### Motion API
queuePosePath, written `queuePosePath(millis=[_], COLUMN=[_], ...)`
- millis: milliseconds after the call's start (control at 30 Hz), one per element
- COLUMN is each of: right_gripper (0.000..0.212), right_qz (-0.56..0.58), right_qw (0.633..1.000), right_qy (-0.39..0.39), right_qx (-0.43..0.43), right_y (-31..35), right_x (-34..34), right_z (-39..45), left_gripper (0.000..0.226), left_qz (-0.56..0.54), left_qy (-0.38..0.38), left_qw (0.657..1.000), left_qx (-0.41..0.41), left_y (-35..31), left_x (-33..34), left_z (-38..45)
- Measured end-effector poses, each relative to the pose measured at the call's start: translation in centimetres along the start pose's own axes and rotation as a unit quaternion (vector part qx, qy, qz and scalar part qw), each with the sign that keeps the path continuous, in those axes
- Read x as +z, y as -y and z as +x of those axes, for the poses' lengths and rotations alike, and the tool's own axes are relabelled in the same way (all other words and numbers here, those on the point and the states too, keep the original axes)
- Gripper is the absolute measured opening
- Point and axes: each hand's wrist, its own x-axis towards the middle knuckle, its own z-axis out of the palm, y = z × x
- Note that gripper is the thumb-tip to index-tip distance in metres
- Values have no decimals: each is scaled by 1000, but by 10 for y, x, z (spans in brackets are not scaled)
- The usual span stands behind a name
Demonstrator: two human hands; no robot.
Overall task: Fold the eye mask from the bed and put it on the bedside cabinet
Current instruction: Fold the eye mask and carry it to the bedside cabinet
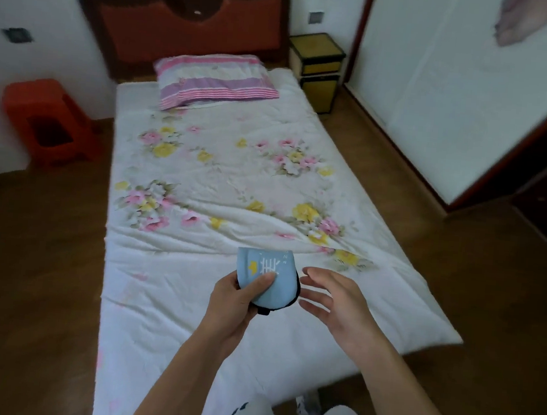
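The light blue eye mask [273,275] is folded in half, with white and yellow print on its front and a black edge and strap showing behind. My left hand [239,303] grips it from below, thumb pressed on its front, above the foot of the bed [222,176]. My right hand [330,303] hovers just right of the mask with fingers spread, holding nothing. The yellow and black bedside cabinet [317,67] stands at the far right of the headboard, its top bare.
A striped pink and purple pillow [215,79] lies at the head of the floral quilt. An orange plastic stool [46,121] stands on the wooden floor to the bed's left. A white wardrobe door [473,102] runs along the right.
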Motion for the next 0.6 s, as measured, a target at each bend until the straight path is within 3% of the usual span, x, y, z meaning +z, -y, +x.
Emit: queuePosePath(millis=[167, 267, 333, 467, 600], right_gripper=[24, 28, 27, 31, 23], right_qz=[86, 131, 159, 199, 224], right_qw=[989, 975, 963, 935, 908], right_qy=[-118, -172, -210, -282, -340], right_qx=[-30, -41, -55, -82, -104], right_y=[-27, -45, -55, -72, -86], right_x=[-20, -39, -53, -83, -112], right_z=[-46, -84, -110, -158, -197], left_gripper=[28, 37, 42, 31, 35], left_qz=[57, 81, 100, 127, 138], left_qy=[122, 178, 217, 285, 349], left_qw=[990, 979, 968, 944, 918], left_qx=[-34, -62, -76, -105, -126], left_y=[11, 25, 34, 56, 79], left_x=[7, 23, 38, 74, 116], left_z=[-7, -20, -29, -45, -64])
